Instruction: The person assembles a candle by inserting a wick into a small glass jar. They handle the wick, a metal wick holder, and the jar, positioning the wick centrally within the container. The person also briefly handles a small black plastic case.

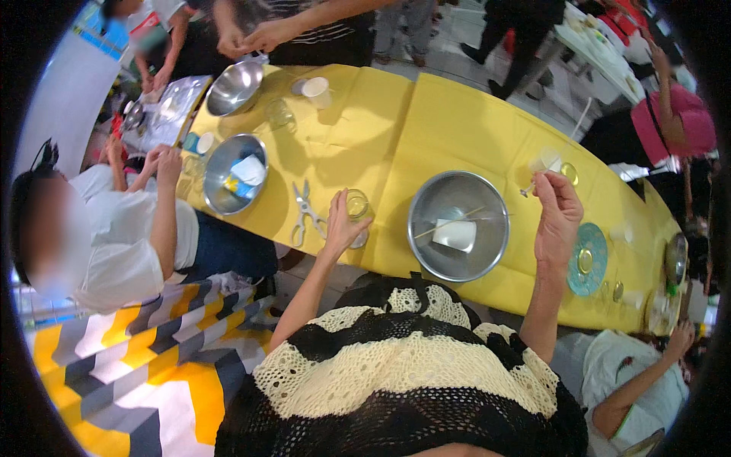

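Observation:
On the yellow-covered table, my left hand point(343, 227) is wrapped round a small clear glass jar point(356, 202). A round, pale lid-like disc point(359, 240) lies just below that jar. Raised above the table at the right, my right hand point(560, 217) pinches a small thin piece with a silvery end point(526, 191). Between my hands stands a steel bowl point(415, 242). Inside it are a white packet or folded paper point(455, 237) and thin wooden sticks point(449, 222). White-handled scissors point(302, 215) lie open left of my left hand.
Two more steel bowls point(235, 88) point(209, 183) and a paper cup point(317, 92) stand at the left. A clear cup point(547, 160) is beyond my right hand; a teal patterned plate point(592, 278) lies to its right. People stand or sit around the table point(449, 114).

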Action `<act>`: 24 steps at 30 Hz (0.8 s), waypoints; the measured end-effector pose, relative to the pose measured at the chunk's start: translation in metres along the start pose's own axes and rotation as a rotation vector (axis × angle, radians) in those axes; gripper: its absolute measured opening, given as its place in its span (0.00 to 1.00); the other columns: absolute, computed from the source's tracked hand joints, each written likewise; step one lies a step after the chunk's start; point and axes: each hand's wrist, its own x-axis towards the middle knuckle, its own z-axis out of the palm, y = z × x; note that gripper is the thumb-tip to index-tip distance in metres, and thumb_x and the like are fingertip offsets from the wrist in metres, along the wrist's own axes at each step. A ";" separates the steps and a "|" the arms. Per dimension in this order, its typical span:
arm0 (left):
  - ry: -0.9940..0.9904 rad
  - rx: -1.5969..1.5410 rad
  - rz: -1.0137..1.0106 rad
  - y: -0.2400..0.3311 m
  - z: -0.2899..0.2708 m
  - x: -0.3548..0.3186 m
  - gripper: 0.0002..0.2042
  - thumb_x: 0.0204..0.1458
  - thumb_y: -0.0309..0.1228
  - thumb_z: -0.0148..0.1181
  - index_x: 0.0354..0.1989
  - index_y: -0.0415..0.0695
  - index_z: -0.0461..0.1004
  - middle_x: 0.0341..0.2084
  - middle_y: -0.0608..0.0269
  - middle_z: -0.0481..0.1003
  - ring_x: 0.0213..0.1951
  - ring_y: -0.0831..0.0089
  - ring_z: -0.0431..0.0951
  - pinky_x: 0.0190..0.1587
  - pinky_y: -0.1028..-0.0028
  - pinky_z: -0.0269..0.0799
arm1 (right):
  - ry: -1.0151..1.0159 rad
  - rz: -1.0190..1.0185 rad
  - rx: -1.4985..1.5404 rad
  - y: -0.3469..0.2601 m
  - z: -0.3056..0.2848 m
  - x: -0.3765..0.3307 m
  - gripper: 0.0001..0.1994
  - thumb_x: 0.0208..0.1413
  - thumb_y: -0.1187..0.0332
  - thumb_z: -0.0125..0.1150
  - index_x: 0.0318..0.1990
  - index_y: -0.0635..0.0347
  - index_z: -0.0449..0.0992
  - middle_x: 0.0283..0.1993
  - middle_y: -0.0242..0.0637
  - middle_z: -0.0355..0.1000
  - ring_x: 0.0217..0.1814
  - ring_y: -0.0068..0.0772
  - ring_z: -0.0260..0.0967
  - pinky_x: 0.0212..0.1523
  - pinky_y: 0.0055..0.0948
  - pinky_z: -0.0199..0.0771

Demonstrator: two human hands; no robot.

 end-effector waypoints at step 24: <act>0.203 -0.105 0.257 0.126 -0.051 0.039 0.30 0.44 0.37 0.69 0.55 0.41 0.65 0.55 0.46 0.61 0.58 0.53 0.61 0.58 0.61 0.60 | -0.163 -0.064 -0.097 -0.002 0.031 -0.013 0.03 0.50 0.75 0.63 0.32 0.63 0.77 0.33 0.33 0.72 0.37 0.24 0.68 0.40 0.24 0.68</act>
